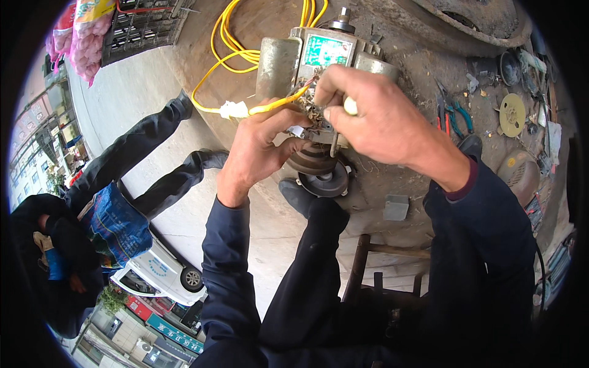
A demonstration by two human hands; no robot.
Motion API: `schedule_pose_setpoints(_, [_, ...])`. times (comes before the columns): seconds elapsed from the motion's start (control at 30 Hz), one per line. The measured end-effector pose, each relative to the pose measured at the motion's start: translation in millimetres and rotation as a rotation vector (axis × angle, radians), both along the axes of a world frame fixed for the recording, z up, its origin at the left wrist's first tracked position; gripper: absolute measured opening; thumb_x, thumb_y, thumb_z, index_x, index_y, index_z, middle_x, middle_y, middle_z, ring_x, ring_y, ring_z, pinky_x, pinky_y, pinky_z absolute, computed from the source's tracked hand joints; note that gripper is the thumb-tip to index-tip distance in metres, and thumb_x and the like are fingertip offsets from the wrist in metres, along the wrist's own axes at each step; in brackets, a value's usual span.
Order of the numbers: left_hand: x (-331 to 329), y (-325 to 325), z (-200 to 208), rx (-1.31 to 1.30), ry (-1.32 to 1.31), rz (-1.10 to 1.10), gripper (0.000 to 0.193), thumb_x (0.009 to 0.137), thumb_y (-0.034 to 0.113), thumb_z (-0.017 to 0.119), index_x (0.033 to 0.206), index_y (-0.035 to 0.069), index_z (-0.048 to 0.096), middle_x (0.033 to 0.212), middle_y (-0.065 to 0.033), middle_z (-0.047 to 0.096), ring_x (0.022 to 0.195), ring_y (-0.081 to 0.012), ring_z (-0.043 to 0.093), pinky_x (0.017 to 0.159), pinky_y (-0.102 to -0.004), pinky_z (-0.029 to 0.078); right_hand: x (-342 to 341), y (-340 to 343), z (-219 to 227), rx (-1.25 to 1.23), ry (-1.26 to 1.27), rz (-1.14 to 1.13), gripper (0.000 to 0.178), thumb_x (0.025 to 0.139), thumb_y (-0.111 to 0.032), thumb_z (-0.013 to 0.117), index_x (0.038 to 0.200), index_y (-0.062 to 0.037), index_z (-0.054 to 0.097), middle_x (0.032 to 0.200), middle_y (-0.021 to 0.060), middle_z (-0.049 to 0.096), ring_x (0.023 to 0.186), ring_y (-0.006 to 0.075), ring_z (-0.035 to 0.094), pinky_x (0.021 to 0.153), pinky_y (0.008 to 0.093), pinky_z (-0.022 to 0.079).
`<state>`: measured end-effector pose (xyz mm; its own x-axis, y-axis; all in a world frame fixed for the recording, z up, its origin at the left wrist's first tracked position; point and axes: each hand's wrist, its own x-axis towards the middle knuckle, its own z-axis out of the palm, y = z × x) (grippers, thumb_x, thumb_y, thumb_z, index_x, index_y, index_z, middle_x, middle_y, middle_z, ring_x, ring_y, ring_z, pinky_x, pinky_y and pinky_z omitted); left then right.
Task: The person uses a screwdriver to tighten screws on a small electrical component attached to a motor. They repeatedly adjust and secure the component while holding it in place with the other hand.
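The fingers of the right hand (377,116) are folded around a pale-handled tool (350,106); whether anything is gripped by the left hand (254,147) cannot be told. Wiring work seems underway on the motor (328,50), set on the ground (380,178); steadiness appears called for. Both wrists are angled inward.

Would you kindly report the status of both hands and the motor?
Left hand at the motor's exposed wiring. Right hand gripping a pale-ended object there. Yellow cable running past left hand toward the wiring.
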<state>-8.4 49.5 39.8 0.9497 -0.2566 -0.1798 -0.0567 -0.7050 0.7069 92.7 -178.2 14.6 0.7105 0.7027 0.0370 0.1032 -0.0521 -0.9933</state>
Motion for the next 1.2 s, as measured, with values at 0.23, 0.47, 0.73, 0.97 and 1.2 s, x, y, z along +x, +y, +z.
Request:
schedule_pose_setpoints(0.23, [4, 5, -1, -0.05, 0.008, -0.005, 0.039, 0.072, 0.008, 0.096, 0.104, 0.005, 0.075, 0.107, -0.0083, 0.077, 0.103, -0.0317, 0.075, 0.089, -0.0394, 0.059, 62, -71, 44, 0.341, 0.622, -0.416, 0.012, 0.101, -0.004, 0.065, 0.111, 0.0026, 0.064, 0.085, 0.0059, 0.065, 0.065, 0.0118, 0.06, 0.065, 0.0293, 0.051])
schedule_pose_setpoints(0.47, [5, 3, -7, -0.071, 0.028, 0.029, 0.036, 0.073, 0.005, 0.095, 0.102, 0.005, 0.073, 0.103, -0.0083, 0.075, 0.097, -0.0306, 0.073, 0.083, -0.0386, 0.058, 79, -102, -3, 0.64, 0.912, -0.557, 0.017, 0.109, -0.006, 0.062, 0.119, 0.0073, 0.062, 0.106, 0.0105, 0.062, 0.094, 0.0181, 0.058, 0.095, 0.0378, 0.05])
schedule_pose_setpoints(0.73, [7, -4, -3, -0.135, 0.148, 0.125, 0.034, 0.072, 0.001, 0.095, 0.095, 0.003, 0.071, 0.093, -0.0031, 0.072, 0.086, -0.0179, 0.067, 0.079, -0.0324, 0.055, 47, -86, -2, 0.376, 0.349, -0.542, 0.027, 0.112, -0.011, 0.059, 0.133, 0.0058, 0.059, 0.113, 0.0118, 0.066, 0.106, 0.0199, 0.064, 0.105, 0.0393, 0.052])
schedule_pose_setpoints(0.97, [7, -8, 0, -0.109, 0.156, 0.177, 0.034, 0.071, 0.0, 0.096, 0.092, 0.004, 0.07, 0.089, -0.0019, 0.071, 0.082, -0.0152, 0.063, 0.076, -0.0312, 0.053, 25, -79, 40, -0.095, -0.337, -0.371, 0.034, 0.101, -0.022, 0.08, 0.127, -0.0034, 0.067, 0.099, 0.0036, 0.073, 0.079, 0.0105, 0.066, 0.068, 0.0282, 0.057])
schedule_pose_setpoints(1.2, [7, -10, -1, -0.105, 0.207, 0.246, 0.034, 0.07, -0.001, 0.097, 0.09, 0.003, 0.069, 0.088, -0.0015, 0.071, 0.081, -0.0144, 0.062, 0.075, -0.0309, 0.053, 7, -129, 52, 0.089, 0.411, -0.465, 0.03, 0.105, -0.022, 0.075, 0.119, 0.0015, 0.063, 0.1, 0.0113, 0.075, 0.075, 0.0118, 0.067, 0.068, 0.028, 0.058])
